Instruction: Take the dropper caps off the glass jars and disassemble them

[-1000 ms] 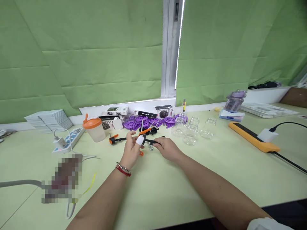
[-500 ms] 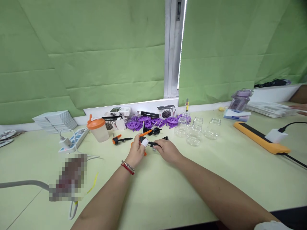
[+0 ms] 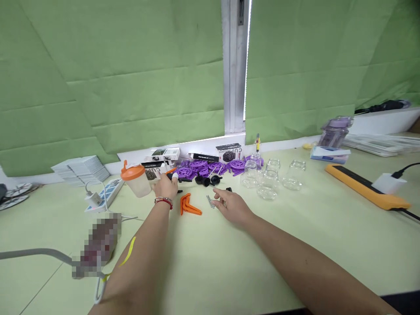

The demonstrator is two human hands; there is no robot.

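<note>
My left hand point(image 3: 166, 187) is closed around a black piece with an orange part point(image 3: 171, 170), at the left of the purple parts. Below it, the end of another black piece point(image 3: 180, 191) sticks out, mostly covered by the hand. Nearer to me lie orange angled brackets point(image 3: 188, 205). My right hand point(image 3: 232, 205) rests low over the table with thumb and fingers apart, beside a few thin metal screws point(image 3: 210, 201). Just behind its knuckles shows a small black part point(image 3: 229, 189). Black round parts point(image 3: 206, 180) lie between the hands and the purple wheel-like parts point(image 3: 199, 167).
Clear glass-like cups point(image 3: 268, 186) stand right of centre. At left are an orange-lidded cup point(image 3: 137, 183), a white power strip point(image 3: 105, 195) and stacked white boxes point(image 3: 80, 169). An orange-and-black power strip point(image 3: 367, 188) lies at right. Small cartons point(image 3: 229, 153) line the wall.
My left hand has moved left and away from me with the black and orange piece. The right hand has let go and its fingers have parted. Orange brackets and screws are now uncovered.
</note>
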